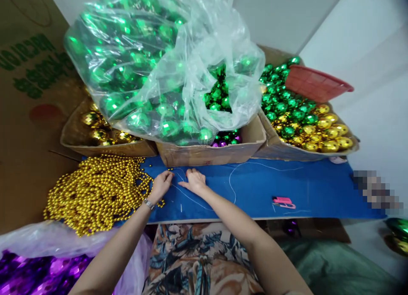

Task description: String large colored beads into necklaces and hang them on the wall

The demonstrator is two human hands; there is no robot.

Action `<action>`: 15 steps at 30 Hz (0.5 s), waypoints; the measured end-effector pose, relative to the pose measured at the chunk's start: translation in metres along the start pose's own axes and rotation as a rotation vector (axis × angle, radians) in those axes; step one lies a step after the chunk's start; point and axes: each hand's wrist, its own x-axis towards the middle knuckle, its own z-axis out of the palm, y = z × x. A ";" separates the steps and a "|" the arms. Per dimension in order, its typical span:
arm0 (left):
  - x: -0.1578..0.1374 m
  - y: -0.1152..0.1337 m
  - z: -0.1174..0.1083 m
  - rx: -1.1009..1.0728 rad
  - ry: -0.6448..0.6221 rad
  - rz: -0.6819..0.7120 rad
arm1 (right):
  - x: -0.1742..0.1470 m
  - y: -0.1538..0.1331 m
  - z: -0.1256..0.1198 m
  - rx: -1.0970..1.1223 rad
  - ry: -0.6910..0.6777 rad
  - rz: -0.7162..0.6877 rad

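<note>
My left hand [162,187], with a watch at the wrist, is closed in a pinch on a thin white string [193,199] over the blue table. A few small gold beads lie just beyond its fingertips. To its right, my right hand [195,182] has its fingers curled and its thumb pointing left. A loop of the string runs between both hands, and its strand seems to pass into the right fingers. More string curves across the cloth on the right. A heap of gold bead strands [98,193] lies beside my left hand.
Pink-handled snips [283,202] rest on the blue cloth [321,184]. Behind stand cardboard boxes [191,155] of shiny balls, with a clear bag [153,74] of green ones on top. A red basket [318,83] sits at right. Purple balls [41,271] fill a bag at lower left.
</note>
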 end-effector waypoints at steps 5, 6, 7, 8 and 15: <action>0.006 0.000 0.000 0.032 0.001 0.020 | -0.001 -0.005 0.010 -0.002 0.002 -0.001; 0.006 0.000 0.001 0.043 0.002 0.024 | 0.000 -0.006 0.012 -0.002 0.000 -0.007; 0.007 0.000 0.000 0.056 0.004 0.029 | 0.000 -0.007 0.013 -0.003 -0.001 -0.012; 0.006 0.000 0.000 0.070 0.006 0.036 | 0.000 -0.007 0.013 -0.003 -0.002 -0.019; -0.023 0.014 -0.009 0.181 0.182 0.161 | -0.013 0.002 -0.001 0.038 0.006 -0.178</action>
